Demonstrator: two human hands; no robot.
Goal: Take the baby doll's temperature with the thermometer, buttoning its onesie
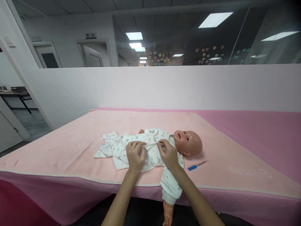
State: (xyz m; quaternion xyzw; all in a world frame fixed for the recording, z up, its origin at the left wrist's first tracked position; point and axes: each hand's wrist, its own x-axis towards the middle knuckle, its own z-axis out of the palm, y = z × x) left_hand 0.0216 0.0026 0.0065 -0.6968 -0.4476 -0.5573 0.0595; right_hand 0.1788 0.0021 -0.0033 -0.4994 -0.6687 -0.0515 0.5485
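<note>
A baby doll (189, 142) lies on its back with its head to the right, dressed in a white printed baby outfit (122, 147). One sleeved arm hangs over the table's front edge. Over the chest, a thin white tie (151, 144) stretches between my two hands. My left hand (136, 155) pinches its left end with closed fingers. Near the doll's neck, my right hand (168, 153) pinches the other end. Whether the tie is joined to the outfit is hidden by my fingers. Beside the doll's head lies a thermometer-like stick with a blue end (192, 168).
A peach blanket (70, 138) covers much of the table, over a pink cloth (270, 135). Behind it runs a white half wall (188, 88) with glass above. Something red (21, 204) shows at the lower left.
</note>
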